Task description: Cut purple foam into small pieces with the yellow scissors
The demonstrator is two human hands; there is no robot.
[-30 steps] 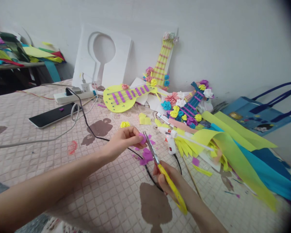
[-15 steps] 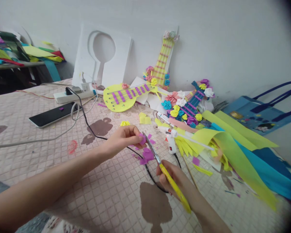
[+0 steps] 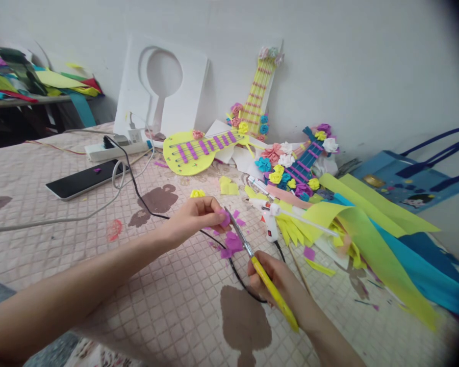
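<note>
My left hand [image 3: 202,214] pinches a small piece of purple paper [image 3: 225,218] between thumb and fingers. My right hand [image 3: 270,275] is closed around yellow-handled scissors [image 3: 271,290], seen edge-on. Their metal blades point up and left, with the tip beside the purple piece; whether the tip touches it I cannot tell. Under the blades, purple paper scraps [image 3: 233,243] lie on the quilted tablecloth. Just beyond my left hand is a small yellow paper piece [image 3: 197,193]. A white hot glue gun [image 3: 270,224] lies to the right of the scraps.
A black cord [image 3: 235,275] runs beneath my hands. To the left are a phone [image 3: 86,181] and a white power strip [image 3: 117,149]. Decorated paper guitars, including a yellow one [image 3: 189,158], are at the back. Yellow-green and blue strips [image 3: 378,255] spread right, near a blue bag [image 3: 409,178].
Both hands keep almost the same place and grip. The scissors' handle end has shifted very slightly up and left.
</note>
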